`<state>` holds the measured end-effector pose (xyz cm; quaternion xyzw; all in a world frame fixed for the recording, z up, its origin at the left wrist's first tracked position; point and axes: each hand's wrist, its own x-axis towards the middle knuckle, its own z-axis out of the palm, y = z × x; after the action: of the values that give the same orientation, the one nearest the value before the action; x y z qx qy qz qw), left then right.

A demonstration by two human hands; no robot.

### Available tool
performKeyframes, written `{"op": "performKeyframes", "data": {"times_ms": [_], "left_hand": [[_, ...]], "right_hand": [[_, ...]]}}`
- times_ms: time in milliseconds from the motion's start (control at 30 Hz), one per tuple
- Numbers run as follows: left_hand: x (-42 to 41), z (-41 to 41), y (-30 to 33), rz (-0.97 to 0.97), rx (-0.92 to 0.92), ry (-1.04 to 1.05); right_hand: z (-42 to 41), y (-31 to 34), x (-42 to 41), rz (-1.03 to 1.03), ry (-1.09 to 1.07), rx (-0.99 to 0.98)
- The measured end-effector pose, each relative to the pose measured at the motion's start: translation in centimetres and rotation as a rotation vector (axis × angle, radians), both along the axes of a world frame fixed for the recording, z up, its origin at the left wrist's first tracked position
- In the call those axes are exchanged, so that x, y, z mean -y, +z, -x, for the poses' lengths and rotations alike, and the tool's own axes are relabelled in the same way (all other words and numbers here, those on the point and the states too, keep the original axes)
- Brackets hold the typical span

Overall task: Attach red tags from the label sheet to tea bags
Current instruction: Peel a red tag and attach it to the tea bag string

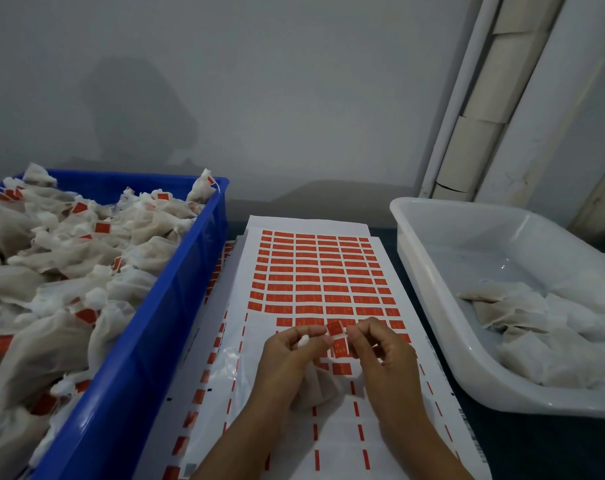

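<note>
my left hand (292,355) grips a tea bag (314,386) over the label sheet (314,271) while my right hand (377,344) pinches a red tag (335,329) onto it; the blue crate (138,341) brims with tagged bags, the white tub (467,258) holds few untagged, so i judge most is done.

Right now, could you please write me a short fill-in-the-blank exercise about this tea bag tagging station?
1. The crate left of the label sheet, piled with tagged tea bags, is ____ in colour.
2. Both hands pinch a ____ tag above the sheet.
3. The bags without tags lie in the ____ tub on the right.
4. The left hand also holds a tea ____.

Missing words: blue; red; white; bag
</note>
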<state>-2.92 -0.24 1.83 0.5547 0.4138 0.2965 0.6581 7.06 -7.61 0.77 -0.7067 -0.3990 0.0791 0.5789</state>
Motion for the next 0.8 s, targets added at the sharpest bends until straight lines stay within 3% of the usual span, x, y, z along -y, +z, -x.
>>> {"op": "performKeyframes", "data": {"times_ms": [267,467,800], "left_hand": [[0.00,-0.09,0.03,-0.023,-0.029,0.031],[-0.02,-0.10,0.12,-0.043,-0.042,0.020],[-0.15,-0.09,-0.17,-0.088,0.018,-0.026]], "right_hand": [[-0.03,0.05,0.09,-0.016,-0.011,0.021],[-0.22,-0.03,-0.02,0.019,0.077,-0.117],[-0.69,0.30,0.14,0.008,0.097,-0.005]]}}
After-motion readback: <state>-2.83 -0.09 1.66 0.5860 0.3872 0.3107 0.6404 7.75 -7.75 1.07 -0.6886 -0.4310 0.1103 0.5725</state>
